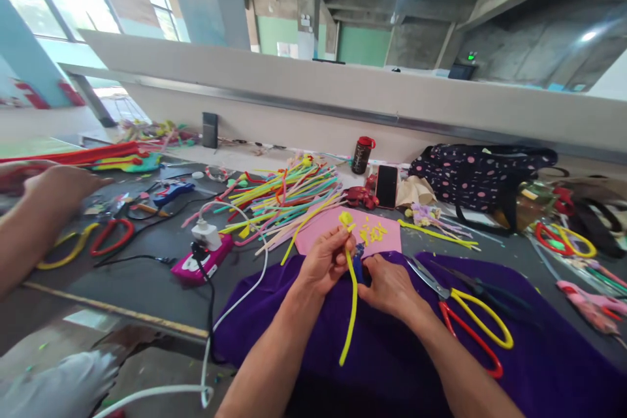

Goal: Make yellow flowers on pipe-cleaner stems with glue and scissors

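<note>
My left hand (pixel 326 261) is closed around a yellow pipe cleaner (pixel 351 313), whose curled top sticks up above my fingers and whose long tail hangs down over the purple cloth (pixel 529 366). My right hand (pixel 389 284) is closed close beside it, pinching a small dark blue piece (pixel 358 266) against the yellow stem. Both hands work above the near edge of a pink sheet (pixel 323 225) strewn with yellow snippets (pixel 372 233).
Red-and-yellow scissors (pixel 470 317) lie on the cloth right of my hands. A heap of coloured pipe cleaners (pixel 289 199) lies behind, with a pink power strip (pixel 203 261) and white cable to the left. Another person's arm (pixel 34 215) reaches in at far left. A spotted bag (pixel 477 176) sits back right.
</note>
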Demonstrator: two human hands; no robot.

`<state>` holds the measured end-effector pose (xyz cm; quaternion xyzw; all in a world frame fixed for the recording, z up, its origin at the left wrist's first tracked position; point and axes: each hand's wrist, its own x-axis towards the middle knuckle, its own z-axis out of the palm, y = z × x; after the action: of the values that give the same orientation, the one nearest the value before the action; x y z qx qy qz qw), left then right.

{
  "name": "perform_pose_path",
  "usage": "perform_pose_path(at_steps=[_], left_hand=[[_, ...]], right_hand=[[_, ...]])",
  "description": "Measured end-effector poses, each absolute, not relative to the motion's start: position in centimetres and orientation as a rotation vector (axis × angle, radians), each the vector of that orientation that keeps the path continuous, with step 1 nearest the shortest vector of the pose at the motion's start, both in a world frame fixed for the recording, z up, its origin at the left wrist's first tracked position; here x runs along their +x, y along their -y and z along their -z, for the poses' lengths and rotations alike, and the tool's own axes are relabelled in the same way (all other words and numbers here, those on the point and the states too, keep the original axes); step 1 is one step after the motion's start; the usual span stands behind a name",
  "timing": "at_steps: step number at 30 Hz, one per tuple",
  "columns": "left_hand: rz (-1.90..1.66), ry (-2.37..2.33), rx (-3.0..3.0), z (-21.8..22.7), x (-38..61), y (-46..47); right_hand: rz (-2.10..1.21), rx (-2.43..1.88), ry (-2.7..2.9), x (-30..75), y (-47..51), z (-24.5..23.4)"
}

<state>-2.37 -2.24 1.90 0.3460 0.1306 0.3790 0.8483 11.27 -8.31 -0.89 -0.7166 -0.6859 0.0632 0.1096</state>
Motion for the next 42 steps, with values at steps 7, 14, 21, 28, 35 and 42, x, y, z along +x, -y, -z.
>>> perform_pose_path(at_steps=[7, 14, 21, 28, 35, 42], left_hand=[[-0.883, -0.340, 0.657, -2.1, -2.6, 2.0], [-0.911, -0.399, 0.664, -1.4, -2.4, 1.5], [-0.961, -0.442, 0.734, -1.1, -2.2, 1.3], [-0.956, -0.443, 0.730, -0.9, -2.1, 1.2], [-0.931, -0.419, 0.722, -0.8, -2.0, 1.3], [-0.923, -0.423, 0.743, -0.8, -1.8, 1.4]], right_hand=[[-0.961, -1.548, 1.533, 14.2, 8.2, -1.2], [-1.178, -1.013, 1.201, 14.6, 9.5, -2.5], [-1.003, -1.014, 1.192, 13.2, 10.9, -3.4], [-0.905, -1.129, 1.425, 12.3, 12.5, -4.3], [-0.816, -1.227, 1.476, 12.8, 12.8, -3.5], [-0.723, -1.281, 1.519, 12.9, 12.4, -2.5]])
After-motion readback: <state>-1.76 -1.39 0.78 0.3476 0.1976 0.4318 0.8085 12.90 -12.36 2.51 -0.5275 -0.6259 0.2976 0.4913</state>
